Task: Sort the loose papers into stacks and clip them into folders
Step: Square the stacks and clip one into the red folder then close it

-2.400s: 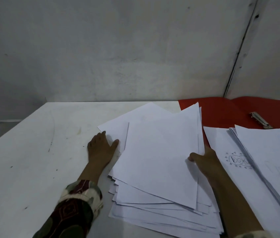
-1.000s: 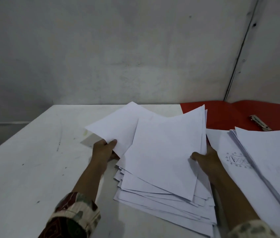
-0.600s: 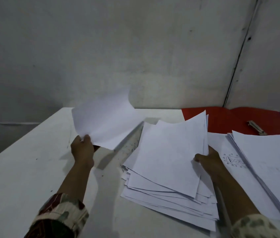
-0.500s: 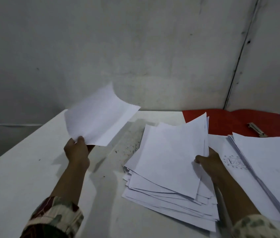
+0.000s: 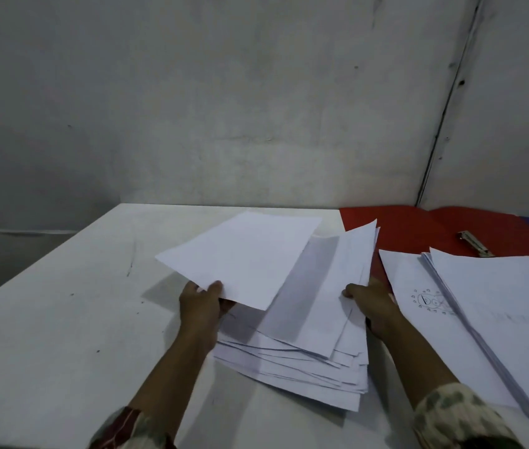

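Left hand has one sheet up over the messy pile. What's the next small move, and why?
Probably lower the sheet onto the loose pile and square it: the left hand pinches it above the fanned stack, and the right hand grips the pile's right edge.

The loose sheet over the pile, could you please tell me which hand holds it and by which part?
The left hand pinches the loose sheet at its near edge, thumb on top, lifted above the pile.

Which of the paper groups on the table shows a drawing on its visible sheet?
The sheet with the dotted oval drawing, lying right of the right hand and partly under the right stack. The fanned middle pile and the lifted sheet look blank.
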